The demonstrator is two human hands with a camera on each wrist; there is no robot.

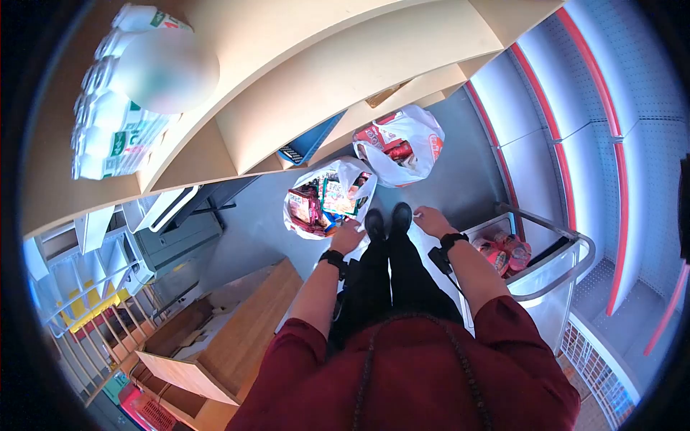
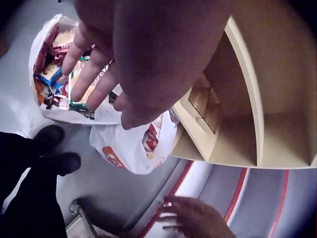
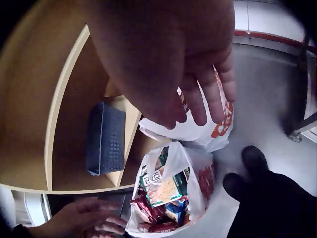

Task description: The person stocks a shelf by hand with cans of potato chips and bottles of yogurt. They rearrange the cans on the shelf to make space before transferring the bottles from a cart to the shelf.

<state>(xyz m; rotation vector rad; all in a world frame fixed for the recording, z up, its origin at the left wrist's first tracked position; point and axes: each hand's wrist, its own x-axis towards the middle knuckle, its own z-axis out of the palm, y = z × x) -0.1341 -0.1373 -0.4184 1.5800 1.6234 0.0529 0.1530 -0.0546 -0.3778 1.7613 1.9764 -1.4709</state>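
My left hand (image 1: 347,237) hangs beside a white plastic bag (image 1: 291,215) full of snack packets (image 1: 338,194) on the floor. Its fingers (image 2: 89,77) are spread and loosely straight, overlapping that bag in the left wrist view, and hold nothing. To the right, my right hand (image 1: 434,221) is in the air with relaxed, slightly bent fingers (image 3: 213,99) and nothing in them. Behind the first bag, a second white plastic bag (image 1: 425,136) with red print holds red packages (image 1: 397,149); the right fingers overlap it in the right wrist view.
A wooden shelf unit (image 1: 287,93) runs along the front, with a blue basket (image 3: 106,139) inside. On the right stands a metal-railed cart (image 1: 586,251) holding red-wrapped packs (image 1: 507,253), beside red-edged white shelves (image 1: 560,172). A wooden cabinet (image 1: 248,330) is at the left. White packs (image 1: 108,136) sit on top of the shelf.
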